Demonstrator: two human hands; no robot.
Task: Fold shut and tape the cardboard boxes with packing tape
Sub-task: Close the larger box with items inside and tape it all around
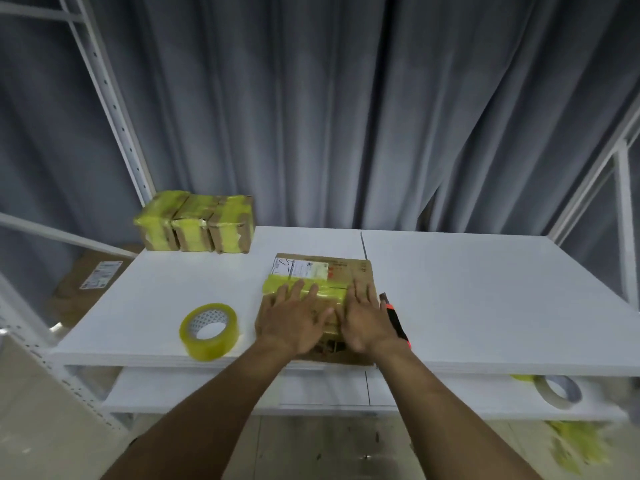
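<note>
Left hand (294,323) and right hand (367,320) flat on the cardboard box (360,271) at the front of the tabletop (485,289)
Both hands lie open with fingers spread, gripping nothing, pressing the yellow tape strip (273,289) across the box top. Likely risks: uneven pressure may wrinkle the strip or let the flaps spring apart; a push toward the person may slide the box over the near edge; the right wrist may knock the cutter (396,323) just beside it

Grey curtain (346,116), orange-black cutter (396,322)
</note>
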